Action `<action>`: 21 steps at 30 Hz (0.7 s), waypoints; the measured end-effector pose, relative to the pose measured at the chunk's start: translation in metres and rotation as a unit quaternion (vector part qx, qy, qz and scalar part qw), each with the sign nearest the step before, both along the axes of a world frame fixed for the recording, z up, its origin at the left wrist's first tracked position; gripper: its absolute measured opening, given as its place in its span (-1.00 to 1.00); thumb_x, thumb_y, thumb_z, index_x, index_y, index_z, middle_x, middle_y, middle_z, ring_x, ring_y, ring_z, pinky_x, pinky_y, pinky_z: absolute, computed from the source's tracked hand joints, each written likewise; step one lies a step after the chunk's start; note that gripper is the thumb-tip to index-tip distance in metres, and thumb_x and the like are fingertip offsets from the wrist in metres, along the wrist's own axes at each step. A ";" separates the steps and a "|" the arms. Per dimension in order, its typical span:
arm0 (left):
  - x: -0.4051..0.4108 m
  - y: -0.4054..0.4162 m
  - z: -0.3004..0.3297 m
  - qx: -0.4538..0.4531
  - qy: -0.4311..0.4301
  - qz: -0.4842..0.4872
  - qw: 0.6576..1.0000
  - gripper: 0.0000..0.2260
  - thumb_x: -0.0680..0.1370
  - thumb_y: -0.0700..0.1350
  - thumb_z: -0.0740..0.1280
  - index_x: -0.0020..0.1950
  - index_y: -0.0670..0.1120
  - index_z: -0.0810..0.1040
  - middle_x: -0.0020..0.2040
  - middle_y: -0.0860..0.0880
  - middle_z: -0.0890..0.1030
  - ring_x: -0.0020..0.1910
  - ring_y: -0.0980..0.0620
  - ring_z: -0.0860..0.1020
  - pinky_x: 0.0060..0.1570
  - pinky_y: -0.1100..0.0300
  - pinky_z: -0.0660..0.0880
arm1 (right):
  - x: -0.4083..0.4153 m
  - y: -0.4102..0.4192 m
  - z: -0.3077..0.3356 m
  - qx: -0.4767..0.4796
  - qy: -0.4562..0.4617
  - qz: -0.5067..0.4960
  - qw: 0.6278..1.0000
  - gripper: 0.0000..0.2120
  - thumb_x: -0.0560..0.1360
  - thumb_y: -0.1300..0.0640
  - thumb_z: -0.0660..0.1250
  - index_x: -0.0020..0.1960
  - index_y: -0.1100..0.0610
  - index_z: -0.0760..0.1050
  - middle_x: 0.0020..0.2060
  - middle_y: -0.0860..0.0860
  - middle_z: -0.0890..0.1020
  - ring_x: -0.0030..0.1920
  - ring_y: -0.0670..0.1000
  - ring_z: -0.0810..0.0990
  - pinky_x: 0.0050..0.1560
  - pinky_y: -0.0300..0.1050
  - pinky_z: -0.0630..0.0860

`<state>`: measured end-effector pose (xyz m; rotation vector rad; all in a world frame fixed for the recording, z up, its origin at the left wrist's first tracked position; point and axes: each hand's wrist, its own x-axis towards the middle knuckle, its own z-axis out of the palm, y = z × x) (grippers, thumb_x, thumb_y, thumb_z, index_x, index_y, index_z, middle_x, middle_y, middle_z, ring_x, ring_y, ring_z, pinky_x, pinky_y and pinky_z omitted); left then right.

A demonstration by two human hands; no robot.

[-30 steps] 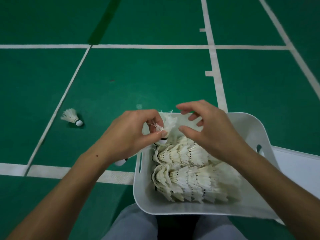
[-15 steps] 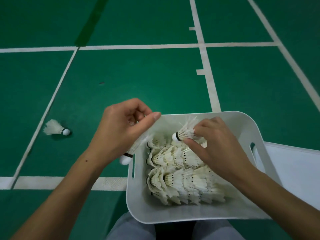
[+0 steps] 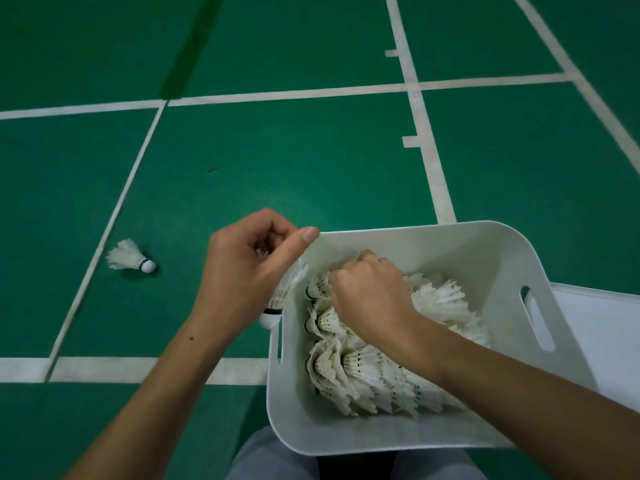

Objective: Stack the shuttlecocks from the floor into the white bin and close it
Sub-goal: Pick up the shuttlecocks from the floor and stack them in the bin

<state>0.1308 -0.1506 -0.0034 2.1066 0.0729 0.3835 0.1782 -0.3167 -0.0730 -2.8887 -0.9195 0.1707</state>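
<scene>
The white bin (image 3: 450, 244) sits in front of my knees on the green floor. Inside lie rows of stacked shuttlecocks (image 3: 374, 375), cork ends to the left. My right hand (image 3: 370, 296) is down in the bin at the far row, fingers closed on a shuttlecock (image 3: 317, 287) that it presses onto that row. My left hand (image 3: 252, 271) hovers just outside the bin's left wall, closed on a shuttlecock (image 3: 277, 303) that hangs cork down. One loose shuttlecock (image 3: 130, 259) lies on the floor to the left.
A flat white lid (image 3: 602, 341) lies on the floor right of the bin. White court lines cross the green floor. My grey-trousered knees (image 3: 277, 459) show at the bottom edge.
My right hand carried its shuttlecock down from above the bin into the far row. My left hand stayed beside the bin wall with its shuttlecock.
</scene>
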 end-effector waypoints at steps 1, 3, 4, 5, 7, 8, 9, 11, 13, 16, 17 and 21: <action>0.000 0.000 -0.001 -0.003 0.000 -0.006 1.000 -0.75 0.54 0.05 0.50 -0.21 -0.10 0.61 -0.36 -0.06 0.56 -0.36 -0.09 0.47 -0.34 0.04 0.45 | 0.002 0.003 -0.003 0.000 0.014 -0.001 1.000 -0.90 0.55 0.20 0.38 0.00 0.05 0.65 -0.15 0.02 0.69 0.01 0.13 0.57 -0.02 0.02 0.49; 0.001 0.000 -0.002 -0.010 -0.004 -0.017 1.000 -0.73 0.50 0.08 0.51 -0.20 -0.10 0.62 -0.35 -0.04 0.56 -0.35 -0.02 0.48 -0.33 0.18 0.46 | 0.005 0.005 -0.006 -0.004 0.050 -0.006 0.999 -0.85 0.60 0.19 0.35 0.13 0.07 0.63 -0.01 0.05 0.70 0.15 0.17 0.54 0.13 0.07 0.51; 0.001 -0.001 -0.003 -0.012 -0.007 -0.021 1.000 -0.73 0.48 0.09 0.51 -0.21 -0.10 0.62 -0.35 -0.02 0.56 -0.34 0.00 0.48 -0.30 0.24 0.45 | 0.007 0.003 -0.008 0.006 0.071 -0.013 0.997 -0.86 0.62 0.18 0.33 0.13 0.07 0.63 0.01 0.06 0.70 0.18 0.17 0.53 0.15 0.07 0.52; 0.002 -0.001 -0.003 -0.013 -0.009 -0.025 1.000 -0.73 0.47 0.09 0.51 -0.21 -0.10 0.62 -0.35 -0.02 0.56 -0.34 0.02 0.48 -0.28 0.27 0.44 | 0.010 0.001 -0.010 0.022 0.098 -0.018 0.995 -0.88 0.64 0.15 0.31 0.10 0.08 0.62 0.00 0.06 0.70 0.19 0.16 0.53 0.14 0.07 0.53; 0.004 -0.003 -0.004 -0.015 -0.009 -0.039 0.999 -0.75 0.47 0.07 0.53 -0.20 -0.09 0.62 -0.34 -0.02 0.56 -0.32 0.02 0.49 -0.25 0.29 0.44 | 0.014 -0.010 -0.006 0.065 0.166 -0.018 0.984 -0.84 0.66 0.06 0.28 0.06 0.04 0.63 -0.05 0.02 0.71 0.14 0.12 0.57 0.11 0.04 0.56; 0.004 -0.005 -0.004 -0.019 -0.008 -0.048 0.999 -0.76 0.47 0.07 0.53 -0.20 -0.09 0.63 -0.33 -0.02 0.57 -0.32 0.02 0.50 -0.24 0.28 0.45 | 0.015 -0.017 0.000 0.084 0.191 -0.015 0.978 -0.83 0.66 0.02 0.28 0.10 0.00 0.64 -0.03 0.00 0.72 0.13 0.09 0.59 0.14 0.05 0.58; 0.005 -0.006 -0.004 -0.025 -0.008 -0.054 0.998 -0.76 0.46 0.06 0.54 -0.20 -0.08 0.63 -0.32 -0.01 0.57 -0.31 0.02 0.51 -0.24 0.27 0.46 | 0.015 -0.026 0.007 0.108 0.202 -0.011 0.973 -0.81 0.65 -0.01 0.30 0.18 -0.03 0.65 0.05 -0.02 0.73 0.15 0.07 0.61 0.19 0.08 0.58; 0.006 -0.011 -0.001 -0.037 -0.007 -0.064 0.997 -0.77 0.47 0.05 0.55 -0.20 -0.08 0.63 -0.31 -0.01 0.58 -0.31 0.02 0.51 -0.24 0.26 0.46 | 0.012 -0.042 0.027 0.176 0.192 -0.016 0.965 -0.71 0.63 -0.05 0.37 0.31 0.00 0.62 0.19 -0.06 0.71 0.21 -0.02 0.61 0.26 0.08 0.58; 0.008 -0.017 0.003 -0.044 -0.008 -0.080 0.996 -0.79 0.49 0.00 0.55 -0.18 -0.10 0.63 -0.32 -0.02 0.58 -0.31 0.00 0.51 -0.26 0.23 0.47 | 0.005 -0.055 0.049 0.277 0.179 -0.023 0.944 -0.65 0.56 -0.04 0.47 0.33 -0.04 0.60 0.20 -0.15 0.66 0.17 -0.14 0.61 0.21 -0.04 0.60; 0.012 -0.030 0.006 -0.081 -0.003 -0.104 0.991 -0.79 0.52 -0.05 0.54 -0.17 -0.15 0.63 -0.31 -0.09 0.59 -0.30 -0.12 0.51 -0.28 0.05 0.48 | -0.007 -0.059 0.070 0.327 0.171 0.007 0.929 -0.65 0.49 -0.07 0.52 0.25 -0.08 0.59 0.17 -0.21 0.59 0.17 -0.14 0.58 0.15 -0.13 0.58; 0.013 -0.034 0.006 -0.096 -0.001 -0.106 0.990 -0.79 0.52 -0.05 0.54 -0.17 -0.16 0.63 -0.31 -0.12 0.59 -0.30 -0.15 0.51 -0.28 0.02 0.48 | -0.009 -0.057 0.070 0.328 0.168 0.004 0.930 -0.69 0.48 -0.11 0.52 0.18 -0.06 0.61 0.15 -0.20 0.60 0.16 -0.13 0.58 0.16 -0.10 0.58; 0.014 -0.046 0.006 -0.096 0.002 -0.096 0.991 -0.84 0.54 -0.05 0.54 -0.13 -0.11 0.66 -0.26 -0.03 0.64 -0.23 0.02 0.59 -0.15 0.04 0.56 | -0.011 -0.064 0.063 0.313 0.139 -0.006 0.940 -0.82 0.47 -0.24 0.44 -0.03 -0.18 0.55 0.03 -0.26 0.64 0.11 -0.14 0.54 0.17 -0.01 0.55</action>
